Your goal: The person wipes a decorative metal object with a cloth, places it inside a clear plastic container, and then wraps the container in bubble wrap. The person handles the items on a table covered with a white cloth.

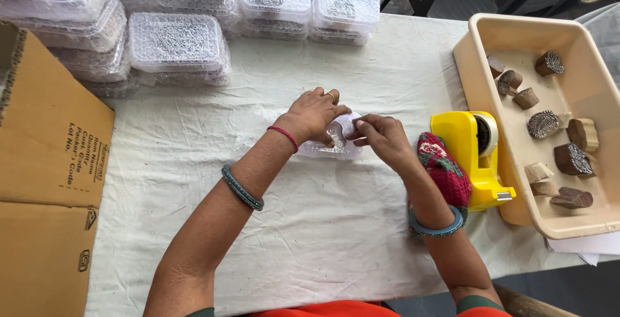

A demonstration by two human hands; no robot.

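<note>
Both hands are at the middle of the desk [310,226], which is covered with a white cloth. The left hand [314,115] is cupped over a small clear plastic packet [339,141] lying flat on the cloth, fingers curled down onto its top edge and gripping it. The right hand [382,137] pinches the packet's right end between thumb and fingertips. The packet's contents cannot be made out.

Just beside the right wrist lies a red patterned pincushion-like pad [445,170], touching a yellow tape dispenser [475,155]. To the right of the dispenser stands a beige plastic tub [491,39] holding carved wooden printing blocks [544,123]. Stacks of clear lidded plastic boxes [177,49] line the far edge of the desk. A flattened cardboard carton [45,162] lies at the left
</note>
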